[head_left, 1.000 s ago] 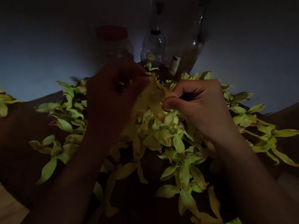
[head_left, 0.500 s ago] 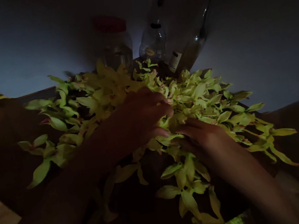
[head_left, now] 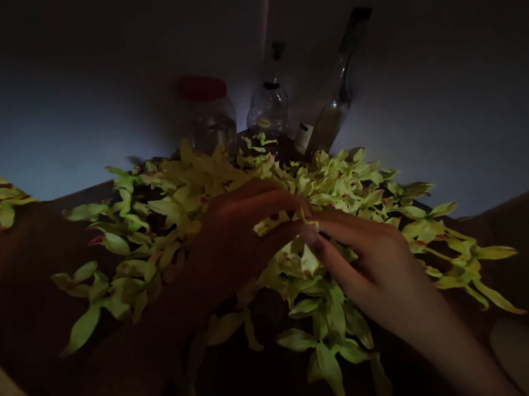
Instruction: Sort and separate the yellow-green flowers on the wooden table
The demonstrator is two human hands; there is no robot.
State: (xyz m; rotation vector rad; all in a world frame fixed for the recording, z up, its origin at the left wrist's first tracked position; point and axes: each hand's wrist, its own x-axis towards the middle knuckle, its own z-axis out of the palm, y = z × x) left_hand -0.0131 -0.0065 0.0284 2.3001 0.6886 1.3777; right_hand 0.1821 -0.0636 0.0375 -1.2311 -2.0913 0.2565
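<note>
A wide heap of yellow-green flowers (head_left: 352,176), some with pinkish tips, covers a dark round table (head_left: 26,319). Over its middle, my left hand (head_left: 242,218) and my right hand (head_left: 375,250) meet at the fingertips. Pinched between them is one flower (head_left: 309,261), its pale petals showing below and beside the fingers. The left hand is closed, thumb against forefinger, mostly in shadow. Thumb and forefinger of the right hand press together on the same flower. The exact grip point is partly hidden by the fingers.
Behind the heap, against the wall, stand a clear jar with a red lid (head_left: 203,88), a rounded glass bottle (head_left: 267,106) and a tilted-looking tall bottle (head_left: 332,119) with a label. A small cluster of flowers (head_left: 6,200) lies at the far left. The room is dim.
My hands have risen slightly out of the heap and come together, with a flower now showing between the fingertips. The camera view has tilted upward, so the bottles appear lower.
</note>
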